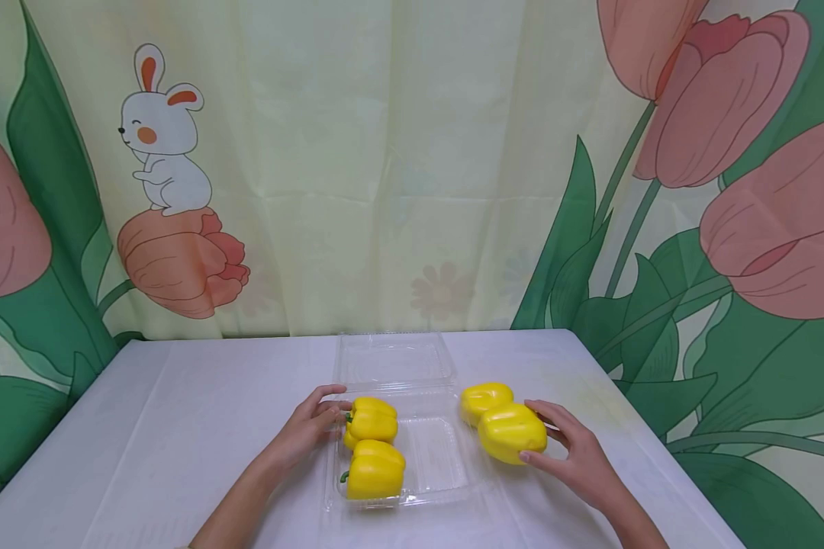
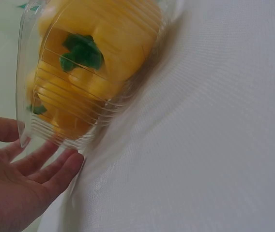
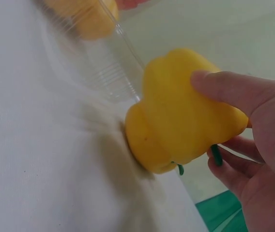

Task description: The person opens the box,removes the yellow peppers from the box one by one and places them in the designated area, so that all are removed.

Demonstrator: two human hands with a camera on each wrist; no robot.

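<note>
My right hand (image 1: 580,457) grips a yellow bell pepper (image 1: 511,433) between thumb and fingers; the right wrist view shows it raised off the cloth, its green stem near the fingertips. Just behind it, a second yellow bell pepper (image 1: 484,400) lies on the table to the right of an opened clear plastic container (image 1: 439,457). Two more yellow bell peppers (image 1: 374,421) (image 1: 376,471) sit along the container's left side, stems facing left. At the container's back left corner, my left hand (image 1: 307,431) holds the edge, thumb at the rim and fingers against the outer wall (image 2: 74,116).
The container's lid (image 1: 394,360) lies folded back toward the table's far edge. A white cloth (image 1: 199,427) covers the table. Behind it hangs a curtain (image 1: 384,191) printed with tulips and a rabbit.
</note>
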